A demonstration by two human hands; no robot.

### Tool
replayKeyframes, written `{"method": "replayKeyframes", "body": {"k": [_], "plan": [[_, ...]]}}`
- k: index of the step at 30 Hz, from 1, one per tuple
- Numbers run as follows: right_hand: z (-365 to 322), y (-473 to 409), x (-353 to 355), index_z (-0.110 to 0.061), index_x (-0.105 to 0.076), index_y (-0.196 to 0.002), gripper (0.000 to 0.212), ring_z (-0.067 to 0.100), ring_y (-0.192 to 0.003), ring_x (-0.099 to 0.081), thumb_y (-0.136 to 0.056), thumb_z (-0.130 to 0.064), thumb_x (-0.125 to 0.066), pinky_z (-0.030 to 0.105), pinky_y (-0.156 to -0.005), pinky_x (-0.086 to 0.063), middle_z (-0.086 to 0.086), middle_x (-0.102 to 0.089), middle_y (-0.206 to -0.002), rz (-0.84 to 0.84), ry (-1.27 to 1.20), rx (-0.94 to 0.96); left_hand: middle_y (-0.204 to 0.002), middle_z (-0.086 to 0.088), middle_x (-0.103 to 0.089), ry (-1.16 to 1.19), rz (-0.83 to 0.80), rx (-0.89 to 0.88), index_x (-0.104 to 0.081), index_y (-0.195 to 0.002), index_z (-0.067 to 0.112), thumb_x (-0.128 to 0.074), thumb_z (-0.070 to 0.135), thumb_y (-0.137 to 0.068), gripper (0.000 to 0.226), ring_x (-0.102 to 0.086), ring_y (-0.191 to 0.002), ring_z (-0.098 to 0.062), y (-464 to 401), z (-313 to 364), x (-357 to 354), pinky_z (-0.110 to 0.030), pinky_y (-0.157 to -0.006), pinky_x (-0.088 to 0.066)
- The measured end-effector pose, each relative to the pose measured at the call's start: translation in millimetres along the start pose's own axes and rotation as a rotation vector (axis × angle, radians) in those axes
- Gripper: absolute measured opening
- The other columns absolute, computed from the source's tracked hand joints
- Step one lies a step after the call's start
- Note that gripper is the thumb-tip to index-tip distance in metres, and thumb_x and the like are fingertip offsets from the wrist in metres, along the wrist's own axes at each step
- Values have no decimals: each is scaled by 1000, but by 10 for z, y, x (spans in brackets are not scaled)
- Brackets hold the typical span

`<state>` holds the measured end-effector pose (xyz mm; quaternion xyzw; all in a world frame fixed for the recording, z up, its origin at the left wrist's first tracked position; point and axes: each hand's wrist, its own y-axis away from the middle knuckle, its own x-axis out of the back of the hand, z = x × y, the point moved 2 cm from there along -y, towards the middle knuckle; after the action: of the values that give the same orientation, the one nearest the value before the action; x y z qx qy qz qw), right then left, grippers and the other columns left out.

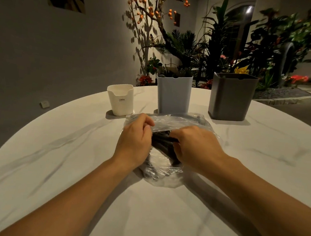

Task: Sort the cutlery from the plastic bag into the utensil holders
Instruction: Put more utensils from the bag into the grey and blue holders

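A clear plastic bag lies on the white marble table, with dark-handled cutlery showing through it between my hands. My left hand pinches the bag's film at its left side. My right hand has its fingers curled at the bag's opening, on the dark handles. Behind the bag stand three utensil holders: a small white one at the left, a tall pale blue one in the middle and a dark grey one at the right. Their insides are hidden.
The round table's far edge runs just behind the holders. Beyond it are potted plants, a branch with orange fruits and a grey wall. A small white box lies on the floor at the left.
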<state>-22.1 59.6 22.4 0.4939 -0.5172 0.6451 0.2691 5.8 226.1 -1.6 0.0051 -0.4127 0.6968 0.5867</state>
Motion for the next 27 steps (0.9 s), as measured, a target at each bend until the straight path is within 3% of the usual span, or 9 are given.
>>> {"method": "replayKeyframes", "body": {"k": [3, 7, 9, 13, 15, 17, 21, 24, 27], "plan": [[8, 18, 3, -27, -66, -120, 26, 19, -84, -61, -95, -32, -59, 34, -70, -54, -3, -67, -102, 25, -5, 8, -91, 9, -60, -38, -18, -67, -58, -99, 26, -47, 11, -99, 18, -59, -85, -10, 16, 7, 4, -40, -77, -56], [2, 47, 30, -22, -62, -117, 28, 17, -83, -60, -98, -40, -55, 33, -73, -55, -3, -65, -106, 113, -36, 91, -119, 14, -49, -246, -169, -229, -57, -123, 33, -67, 13, -89, 40, -54, -96, -5, 56, 49, -13, -29, -87, -55], [-32, 73, 74, -22, -64, -114, 28, 18, -83, -64, -97, -42, -58, 34, -74, -59, -1, -69, -104, 211, -104, 186, -125, 14, -46, -291, -199, -263, -57, -125, 34, -70, 20, -91, 39, -53, -106, -7, 66, 58, -22, -26, -93, -53], [-64, 97, 123, -24, -64, -102, 26, 13, -75, -64, -91, -46, -57, 28, -68, -60, -6, -67, -90, 308, -284, 260, -110, 12, -54, -266, -166, -307, -61, -110, 26, -58, 27, -100, 11, -55, -96, -8, 65, 45, 15, -31, -91, -55], [-27, 82, 98, -25, -64, -104, 30, 10, -79, -62, -88, -46, -50, 25, -69, -58, -11, -64, -91, 258, -448, 186, -108, 9, -59, -250, -99, -325, -60, -110, 24, -52, 27, -103, 11, -57, -95, -10, 46, 41, 31, -33, -87, -56], [44, 42, 28, -26, -65, -105, 21, 8, -83, -62, -88, -35, -57, 27, -75, -59, -13, -65, -93, 236, -545, 103, -101, 8, -62, -191, 11, -339, -60, -109, 21, -46, 34, -105, 20, -59, -89, -11, 36, 95, 53, -31, -81, -57], [125, -41, -91, -25, -65, -121, 31, 7, -101, -63, -92, -12, -65, 27, -94, -56, -9, -67, -112, 114, -648, -70, -85, 7, -66, 98, 132, -208, -62, -99, 21, -42, 42, -101, 30, -65, -84, -10, 1, 260, 125, -19, -78, -56], [104, -71, -128, -26, -59, -133, 42, 8, -116, -60, -94, -11, -63, 32, -102, -52, -10, -64, -128, -39, -796, -90, -81, 0, -68, 458, 175, 31, -65, -92, 18, -43, 36, -103, 31, -62, -69, -7, -65, 368, 199, -21, -70, -51], [64, -85, -126, -28, -59, -133, 40, 7, -115, -61, -94, -18, -66, 29, -100, -50, -14, -65, -123, -133, -879, -53, -76, -3, -66, 676, 203, 215, -65, -91, 13, -39, 33, -106, 37, -55, -54, -5, -108, 399, 235, -14, -53, -44]]}}
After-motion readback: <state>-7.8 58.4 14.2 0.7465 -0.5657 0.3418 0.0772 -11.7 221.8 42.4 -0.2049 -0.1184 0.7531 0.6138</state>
